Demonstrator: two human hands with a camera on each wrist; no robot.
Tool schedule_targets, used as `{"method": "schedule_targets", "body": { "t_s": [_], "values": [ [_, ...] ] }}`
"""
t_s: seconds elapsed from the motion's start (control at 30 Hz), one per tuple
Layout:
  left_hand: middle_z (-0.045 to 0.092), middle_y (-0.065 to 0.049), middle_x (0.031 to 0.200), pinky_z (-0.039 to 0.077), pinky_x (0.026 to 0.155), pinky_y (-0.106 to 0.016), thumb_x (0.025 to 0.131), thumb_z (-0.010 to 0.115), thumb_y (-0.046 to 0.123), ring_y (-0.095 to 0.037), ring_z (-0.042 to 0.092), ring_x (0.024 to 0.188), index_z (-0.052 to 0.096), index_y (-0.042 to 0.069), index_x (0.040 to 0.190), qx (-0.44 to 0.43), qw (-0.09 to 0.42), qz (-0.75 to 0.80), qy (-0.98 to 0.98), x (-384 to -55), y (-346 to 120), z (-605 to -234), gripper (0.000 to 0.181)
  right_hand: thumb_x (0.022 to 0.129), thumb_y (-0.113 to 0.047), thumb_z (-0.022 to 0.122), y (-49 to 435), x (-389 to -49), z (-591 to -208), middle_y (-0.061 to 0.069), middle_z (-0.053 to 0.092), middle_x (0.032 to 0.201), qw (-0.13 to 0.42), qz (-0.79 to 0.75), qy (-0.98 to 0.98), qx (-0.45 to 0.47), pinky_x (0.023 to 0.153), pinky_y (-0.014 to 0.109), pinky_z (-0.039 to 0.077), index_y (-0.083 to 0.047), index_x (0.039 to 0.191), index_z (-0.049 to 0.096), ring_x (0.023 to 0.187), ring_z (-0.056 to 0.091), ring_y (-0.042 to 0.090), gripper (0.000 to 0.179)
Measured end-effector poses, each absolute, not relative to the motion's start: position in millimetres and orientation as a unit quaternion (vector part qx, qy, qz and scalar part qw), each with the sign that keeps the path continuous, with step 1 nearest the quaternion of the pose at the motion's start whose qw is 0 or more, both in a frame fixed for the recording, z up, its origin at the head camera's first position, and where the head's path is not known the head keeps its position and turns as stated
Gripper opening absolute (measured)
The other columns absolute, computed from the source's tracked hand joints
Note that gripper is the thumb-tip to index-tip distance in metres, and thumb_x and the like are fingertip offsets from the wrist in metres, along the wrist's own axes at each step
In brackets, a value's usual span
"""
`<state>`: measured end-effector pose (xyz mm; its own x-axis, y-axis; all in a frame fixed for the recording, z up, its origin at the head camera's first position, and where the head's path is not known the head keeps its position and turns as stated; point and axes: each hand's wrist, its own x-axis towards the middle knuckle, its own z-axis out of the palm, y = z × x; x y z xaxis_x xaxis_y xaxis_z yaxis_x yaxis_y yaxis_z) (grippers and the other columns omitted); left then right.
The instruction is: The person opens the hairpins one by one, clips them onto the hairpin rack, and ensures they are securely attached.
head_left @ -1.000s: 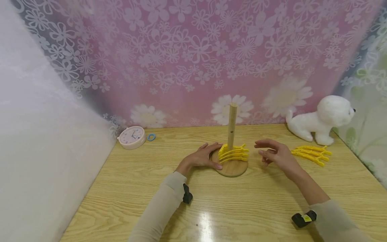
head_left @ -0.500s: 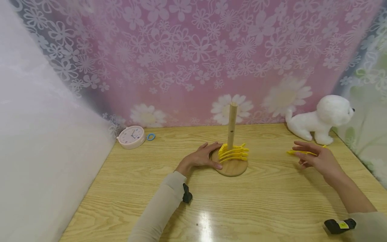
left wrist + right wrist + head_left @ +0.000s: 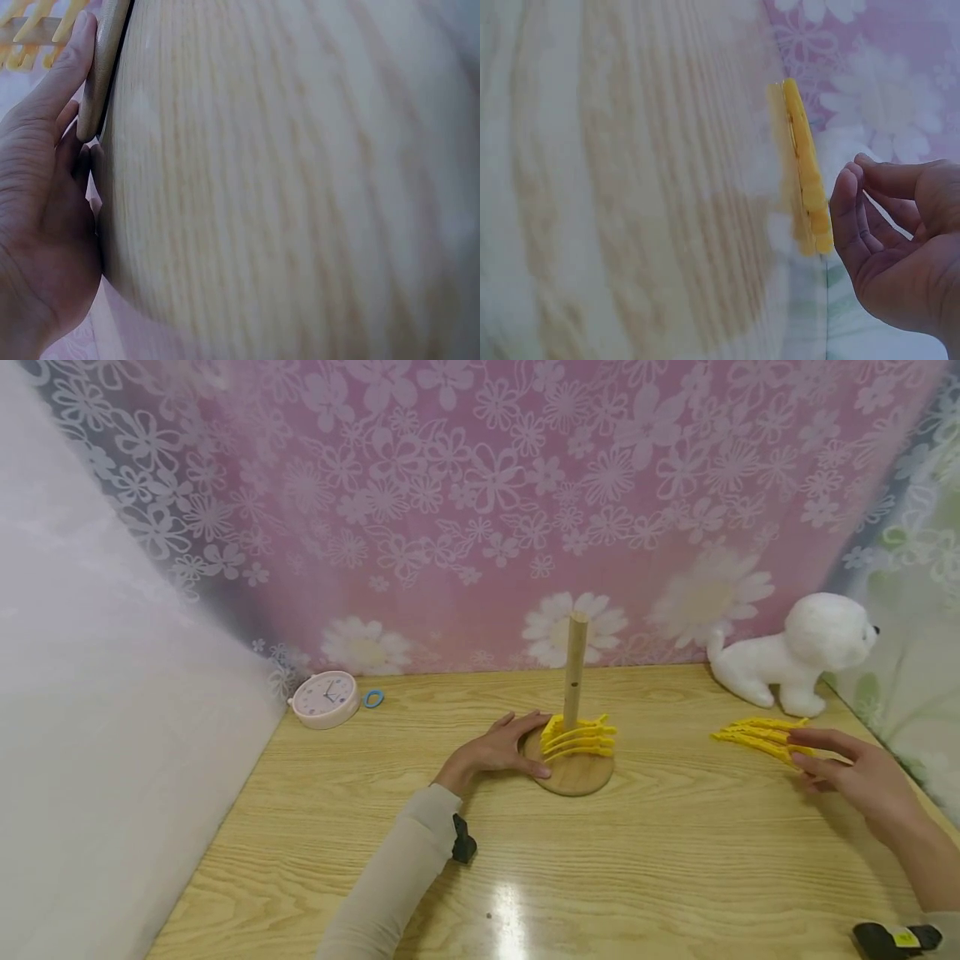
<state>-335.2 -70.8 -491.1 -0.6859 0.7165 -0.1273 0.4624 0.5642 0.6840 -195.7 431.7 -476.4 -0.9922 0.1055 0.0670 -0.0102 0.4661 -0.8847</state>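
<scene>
In the head view, a wooden post [image 3: 574, 668] stands upright on a round wooden base [image 3: 576, 783]. Slim curved yellow plastic pieces [image 3: 577, 743] are stacked around the foot of the post. My left hand [image 3: 491, 752] grips the base's left edge, thumb at the front and fingers behind; the left wrist view shows the thumb [image 3: 64, 67] along the rim. More yellow pieces [image 3: 757, 737] lie flat at the right. My right hand [image 3: 855, 777] is at their right end, fingers bent and holding nothing. In the right wrist view its fingertips are beside the yellow pieces [image 3: 806, 172].
A white plush dog [image 3: 795, 656] sits at the back right, behind the loose yellow pieces. At the back left are a pink clock [image 3: 326, 697] and a small blue ring [image 3: 373, 698]. A flowered pink curtain [image 3: 465, 527] hangs along the table's far edge.
My right hand has moved right, from beside the wooden base, across the loose yellow pieces to their right end. Those pieces have shifted slightly left. My left hand has stayed on the base.
</scene>
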Motion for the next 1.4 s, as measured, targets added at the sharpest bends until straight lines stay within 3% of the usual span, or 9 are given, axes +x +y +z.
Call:
{"method": "schedule_targets", "body": {
  "t_s": [0.17, 0.4, 0.6, 0.7, 0.83, 1.0, 1.3, 1.4],
  "values": [
    [0.016, 0.003, 0.174, -0.004, 0.131, -0.043, 0.088, 0.083, 0.046, -0.017, 0.002, 0.161, 0.024, 0.032, 0.167, 0.349, 0.197, 0.310, 0.862, -336.8, -70.6, -492.2, 0.100, 0.104, -0.019, 0.067, 438.5, -195.6, -482.2, -0.039, 0.061, 0.103, 0.044, 0.521, -0.851, -0.050, 0.058, 0.032, 0.061, -0.028, 0.128, 0.065, 0.071, 0.071, 0.012, 0.025],
    [0.016, 0.004, 0.174, -0.003, 0.131, -0.044, 0.088, 0.083, 0.046, -0.016, 0.002, 0.161, 0.024, 0.033, 0.167, 0.347, 0.194, 0.308, 0.864, -337.4, -70.6, -493.2, 0.100, 0.104, -0.016, 0.067, 439.1, -199.0, -484.6, -0.020, 0.071, 0.091, 0.031, 0.530, -0.845, -0.058, 0.054, 0.033, 0.060, -0.035, 0.121, 0.066, 0.067, 0.070, 0.015, 0.025],
    [0.015, 0.003, 0.174, -0.003, 0.131, -0.044, 0.088, 0.084, 0.045, -0.018, 0.001, 0.162, 0.025, 0.033, 0.167, 0.347, 0.196, 0.312, 0.862, -336.2, -70.5, -490.9, 0.099, 0.102, -0.012, 0.068, 430.2, -201.2, -481.0, -0.020, 0.073, 0.094, 0.014, 0.544, -0.838, -0.037, 0.053, 0.034, 0.060, -0.038, 0.118, 0.069, 0.066, 0.069, 0.016, 0.030],
    [0.015, 0.003, 0.175, -0.003, 0.131, -0.045, 0.087, 0.084, 0.045, -0.019, 0.000, 0.162, 0.025, 0.033, 0.167, 0.347, 0.197, 0.312, 0.863, -336.2, -70.3, -491.0, 0.100, 0.102, -0.011, 0.069, 425.2, -202.3, -479.6, -0.012, 0.074, 0.091, -0.006, 0.546, -0.837, -0.025, 0.054, 0.033, 0.060, -0.036, 0.117, 0.071, 0.065, 0.068, 0.017, 0.030],
    [0.015, 0.003, 0.175, -0.004, 0.131, -0.043, 0.088, 0.084, 0.046, -0.017, 0.002, 0.162, 0.024, 0.033, 0.167, 0.349, 0.194, 0.308, 0.863, -337.0, -69.9, -492.4, 0.100, 0.102, -0.014, 0.069, 419.7, -203.3, -478.4, -0.004, 0.074, 0.090, -0.021, 0.539, -0.842, -0.011, 0.055, 0.033, 0.060, -0.026, 0.124, 0.071, 0.065, 0.066, 0.018, 0.026],
    [0.015, 0.003, 0.175, -0.004, 0.131, -0.043, 0.088, 0.083, 0.045, -0.017, 0.004, 0.161, 0.024, 0.031, 0.167, 0.352, 0.197, 0.308, 0.862, -336.8, -69.6, -492.3, 0.099, 0.101, -0.015, 0.071, 417.7, -202.1, -477.6, -0.014, 0.075, 0.100, -0.001, 0.544, -0.839, -0.006, 0.054, 0.034, 0.060, -0.014, 0.133, 0.066, 0.065, 0.068, 0.020, 0.032],
    [0.016, 0.002, 0.174, -0.003, 0.131, -0.043, 0.088, 0.083, 0.044, -0.016, 0.005, 0.161, 0.025, 0.033, 0.167, 0.352, 0.195, 0.311, 0.861, -335.5, -69.9, -491.7, 0.099, 0.100, -0.020, 0.073, 415.2, -206.0, -482.8, 0.002, 0.073, 0.084, -0.037, 0.500, -0.865, -0.025, 0.054, 0.031, 0.056, -0.037, 0.122, 0.066, 0.062, 0.061, 0.018, 0.028],
    [0.015, 0.001, 0.175, -0.003, 0.131, -0.044, 0.089, 0.083, 0.045, -0.017, 0.004, 0.162, 0.025, 0.033, 0.167, 0.350, 0.195, 0.313, 0.861, -335.7, -70.7, -490.8, 0.098, 0.100, -0.024, 0.074, 413.9, -207.2, -483.2, 0.001, 0.073, 0.085, -0.045, 0.484, -0.873, -0.032, 0.051, 0.032, 0.053, -0.021, 0.133, 0.063, 0.060, 0.059, 0.018, 0.035]
  ]
}}
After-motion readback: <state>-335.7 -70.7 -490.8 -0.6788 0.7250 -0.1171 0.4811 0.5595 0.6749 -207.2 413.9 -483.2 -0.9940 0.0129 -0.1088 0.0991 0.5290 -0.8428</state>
